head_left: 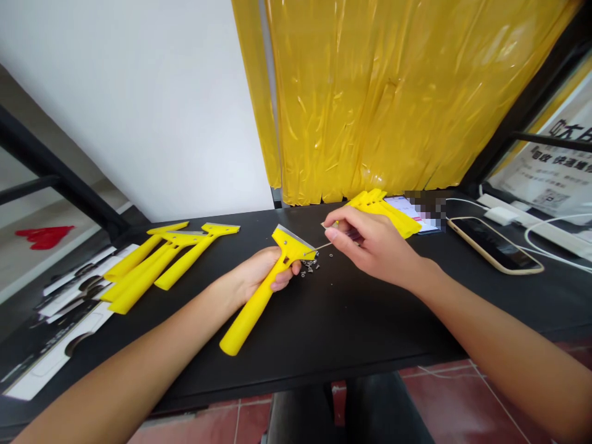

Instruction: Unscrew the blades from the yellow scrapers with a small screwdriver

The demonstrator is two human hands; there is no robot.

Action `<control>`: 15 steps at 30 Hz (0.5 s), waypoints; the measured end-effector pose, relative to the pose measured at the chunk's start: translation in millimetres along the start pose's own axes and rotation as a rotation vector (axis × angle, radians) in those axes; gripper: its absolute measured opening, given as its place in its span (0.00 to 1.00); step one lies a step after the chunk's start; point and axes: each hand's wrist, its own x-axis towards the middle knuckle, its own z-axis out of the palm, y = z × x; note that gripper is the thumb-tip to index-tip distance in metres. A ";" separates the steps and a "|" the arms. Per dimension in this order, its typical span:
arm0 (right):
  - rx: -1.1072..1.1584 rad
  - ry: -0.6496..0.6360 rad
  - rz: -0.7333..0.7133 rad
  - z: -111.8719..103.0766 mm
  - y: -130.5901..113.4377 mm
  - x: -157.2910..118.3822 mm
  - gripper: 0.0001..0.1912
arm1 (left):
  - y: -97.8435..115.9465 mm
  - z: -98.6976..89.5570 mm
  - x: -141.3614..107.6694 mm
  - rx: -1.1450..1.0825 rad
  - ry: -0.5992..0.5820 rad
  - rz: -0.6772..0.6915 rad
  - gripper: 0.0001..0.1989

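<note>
My left hand [272,265] is closed around the neck of a yellow scraper [252,308], whose handle slants down toward me. A metal blade strip [292,236] runs along the scraper's head, with screws showing in it. Pinched in my right hand [370,237] is a screwdriver [324,245] with a thin metal shaft; its handle is mostly hidden by my fingers. The shaft's tip meets the screw at the right end of the head. Just behind the head, small metal nuts or screws [311,267] lie in a loose heap on the black table [361,333].
Several yellow scrapers [171,265] lie at left beside white and black packages [60,351]. More yellow scraper parts [398,216] sit behind my right hand, near a lit phone [407,208]. A second phone [494,243], a power strip [531,222] and white cables lie at right.
</note>
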 end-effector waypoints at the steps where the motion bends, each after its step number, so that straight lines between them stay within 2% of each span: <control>1: -0.015 -0.014 0.011 -0.4 0.8 0.2 0.08 | -0.6 1.7 -0.4 -0.007 0.007 -0.001 0.20; 10: -0.112 -0.076 -0.007 1.6 5.9 -0.6 0.09 | 0.0 7.7 -4.2 -0.025 0.056 0.002 0.12; 15: -0.098 0.024 -0.054 4.5 6.2 -0.5 0.08 | 5.8 9.3 -7.1 -0.081 0.034 -0.035 0.13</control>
